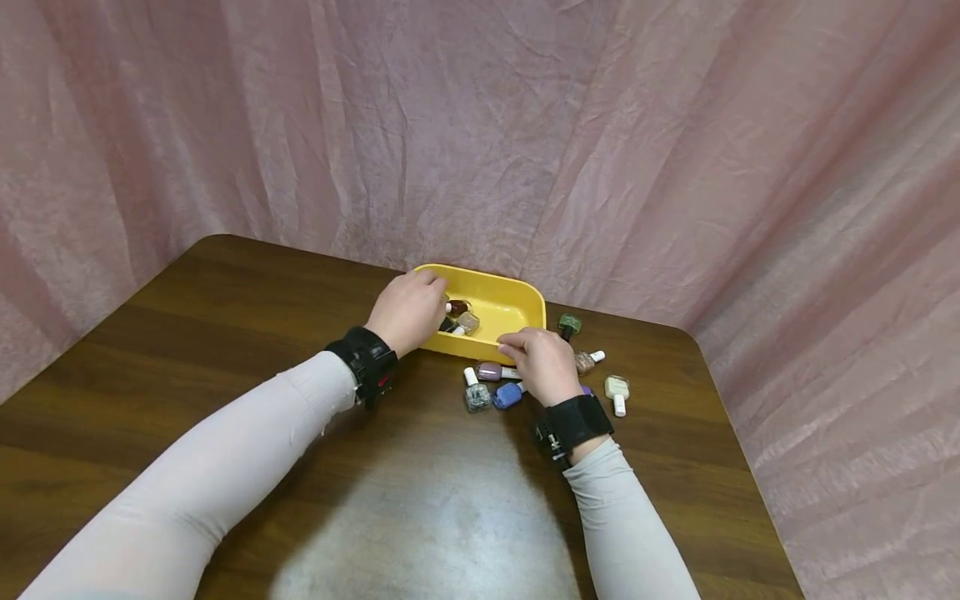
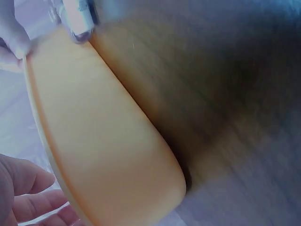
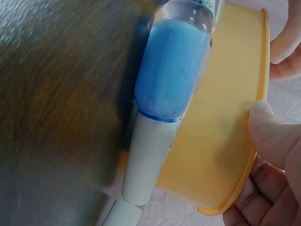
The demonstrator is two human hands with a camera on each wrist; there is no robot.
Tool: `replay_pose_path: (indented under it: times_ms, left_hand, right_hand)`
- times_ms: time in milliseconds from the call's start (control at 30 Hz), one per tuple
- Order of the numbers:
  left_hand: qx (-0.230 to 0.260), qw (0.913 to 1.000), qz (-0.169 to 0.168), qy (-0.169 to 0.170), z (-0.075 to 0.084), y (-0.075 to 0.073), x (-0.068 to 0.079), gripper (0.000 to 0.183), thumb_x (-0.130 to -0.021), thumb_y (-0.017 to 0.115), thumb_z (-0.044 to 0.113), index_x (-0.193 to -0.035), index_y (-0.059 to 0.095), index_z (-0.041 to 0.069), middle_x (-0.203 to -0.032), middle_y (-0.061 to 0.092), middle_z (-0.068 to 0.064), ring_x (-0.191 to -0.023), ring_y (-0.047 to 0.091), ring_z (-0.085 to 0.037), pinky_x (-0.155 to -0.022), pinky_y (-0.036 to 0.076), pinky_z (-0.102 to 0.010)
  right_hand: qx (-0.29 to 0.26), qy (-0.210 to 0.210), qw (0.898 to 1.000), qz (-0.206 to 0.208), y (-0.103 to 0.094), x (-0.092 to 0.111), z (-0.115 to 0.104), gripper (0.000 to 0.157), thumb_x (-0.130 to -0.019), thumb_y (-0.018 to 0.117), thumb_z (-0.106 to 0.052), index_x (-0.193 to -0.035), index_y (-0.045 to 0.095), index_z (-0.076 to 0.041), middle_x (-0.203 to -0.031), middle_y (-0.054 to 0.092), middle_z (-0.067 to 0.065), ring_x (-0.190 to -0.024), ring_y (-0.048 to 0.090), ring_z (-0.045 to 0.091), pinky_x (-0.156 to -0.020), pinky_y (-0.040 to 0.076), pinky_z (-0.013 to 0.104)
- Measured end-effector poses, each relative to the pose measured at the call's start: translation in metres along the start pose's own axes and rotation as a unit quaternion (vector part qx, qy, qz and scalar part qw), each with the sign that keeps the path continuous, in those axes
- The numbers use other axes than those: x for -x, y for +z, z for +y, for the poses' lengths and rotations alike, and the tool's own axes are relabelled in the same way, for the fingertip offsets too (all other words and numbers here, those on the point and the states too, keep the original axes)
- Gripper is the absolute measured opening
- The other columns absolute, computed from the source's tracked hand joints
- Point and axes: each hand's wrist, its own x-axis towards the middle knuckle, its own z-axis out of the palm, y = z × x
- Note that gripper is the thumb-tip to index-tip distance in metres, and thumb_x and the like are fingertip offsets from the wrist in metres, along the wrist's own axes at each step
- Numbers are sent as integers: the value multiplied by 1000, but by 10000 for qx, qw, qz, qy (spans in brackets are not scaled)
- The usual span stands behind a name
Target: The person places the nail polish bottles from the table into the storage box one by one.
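A yellow tray (image 1: 498, 312) stands near the table's back edge with several nail polish bottles at its left end, among them a dark red one (image 1: 459, 307) and a pale glittery one (image 1: 468, 322). My left hand (image 1: 408, 310) reaches over that end; its loosely bent fingers (image 2: 35, 202) show beyond the rim, nothing visible between them. With thumb (image 3: 265, 125) outside and fingers inside, my right hand (image 1: 546, 362) pinches the tray's near right rim. Close in front of the tray lie a blue nail polish bottle (image 1: 507, 396), a mauve one (image 1: 490, 372) and a clear speckled one (image 1: 477, 397).
Right of the tray, on the brown wooden table (image 1: 420, 492), lie a green bottle (image 1: 570, 323), a brownish glittery one (image 1: 584, 362) and a cream one (image 1: 617, 388). A purple one (image 1: 587, 390) is mostly hidden by my right wrist. Pink curtains (image 1: 480, 133) hang directly behind.
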Motion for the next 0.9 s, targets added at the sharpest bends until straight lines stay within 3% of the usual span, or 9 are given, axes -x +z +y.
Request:
replay_pose_path:
  times_ms: [167,367,500,900]
  left_hand:
    - [190,9996,182,49,4,-2,6,26,-106,69,14,-125,74,-3,-120,72,-18,-112,69,-36,-103,55,-51]
    - [544,9981,104,266,11,4,21,26,-104,78,19,-122,77,0,-119,73,-16,-114,68,-38,-104,54,-53]
    - [526,9977,133,410,16,8,27,29,-103,80,23,-122,77,1,-120,73,-15,-116,68,-37,-107,53,-51]
    - [578,9956,407,617,26,7,22,34,-101,84,27,-124,76,2,-119,72,-12,-113,68,-34,-106,53,-49]
  right_hand:
    - [35,28,10000,68,-3,-3,-1,15,-102,81,-21,-114,89,-15,-102,83,3,-96,78,28,-81,60,50]
    - [-19,38,10000,-11,-1,2,-2,15,-102,81,-20,-114,89,-15,-102,83,3,-96,77,27,-81,60,49]
    - [9,13,10000,19,2,3,1,15,-101,82,-20,-114,89,-15,-102,83,2,-96,78,27,-81,60,48]
    - [92,-56,9998,149,-8,3,12,14,-101,82,-19,-112,89,-14,-102,83,3,-96,78,27,-80,60,49]
